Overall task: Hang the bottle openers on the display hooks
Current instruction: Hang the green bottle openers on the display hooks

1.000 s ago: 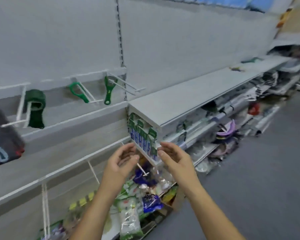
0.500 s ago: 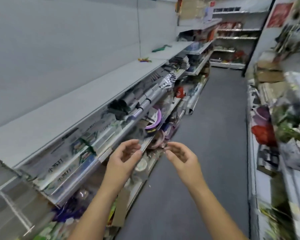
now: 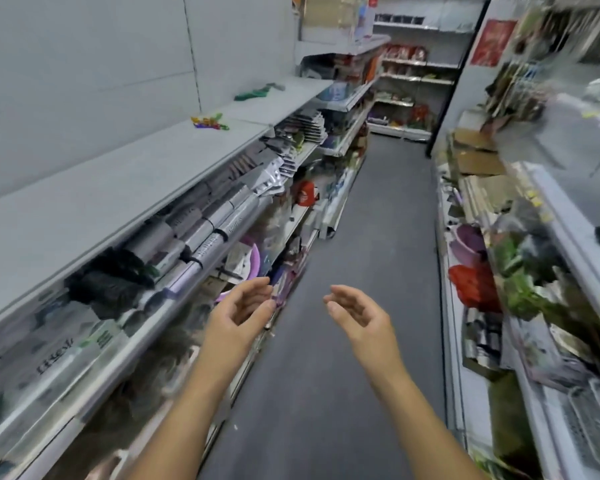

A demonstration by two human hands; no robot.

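Left hand [image 3: 238, 315] and right hand [image 3: 359, 315] hover empty, fingers relaxed, over the aisle floor [image 3: 378, 237].

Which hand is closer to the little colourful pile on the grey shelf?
Left. The left hand is beside that shelving, below and well short of the colourful pile; the right hand is out over the aisle floor, farther off.

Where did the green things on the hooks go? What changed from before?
The head turned right: the view swung from the hook wall to down the aisle floor, so the hooks and green openers left the picture. The left hand and right hand drifted slightly apart. Nothing was grabbed or let go. Both hands stay empty and open, raised in front.
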